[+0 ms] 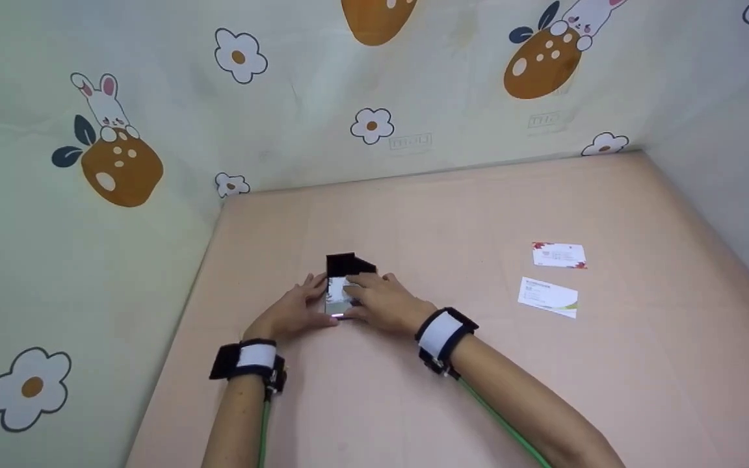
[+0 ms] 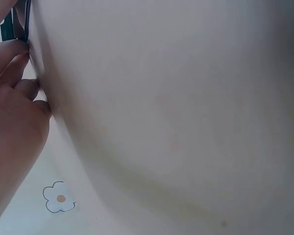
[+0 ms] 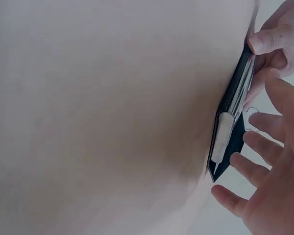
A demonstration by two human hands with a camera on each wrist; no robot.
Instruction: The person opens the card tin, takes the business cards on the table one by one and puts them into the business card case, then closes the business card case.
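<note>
1. Underneath everything: flat pale-pink matte tabletop (image 1: 452, 214), boxed in at the back and both sides by cream fabric walls (image 1: 296, 97) printed with flowers, rabbits and orange blobs.
2. Black rectangular card holder with clear plastic sleeves (image 1: 343, 286) lies open on the tabletop near the centre, a bit left, between both hands.
3. Long axis in the head view runs roughly away from the person; the black cover end points toward the back wall, the shiny sleeve end toward the person. The right wrist view shows it edge-on and thin, flat on the surface.
4. Left hand (image 1: 291, 313): fingers curled against the holder's left edge, thumb pressing its near end, so it grips the holder.
5. Right hand (image 1: 384, 302): fingers straight and spread, resting on top of the sleeves; not curled round anything.
6. Two white printed paper business cards (image 1: 553, 276) lie flat, well apart to the right, one behind the other.
</note>
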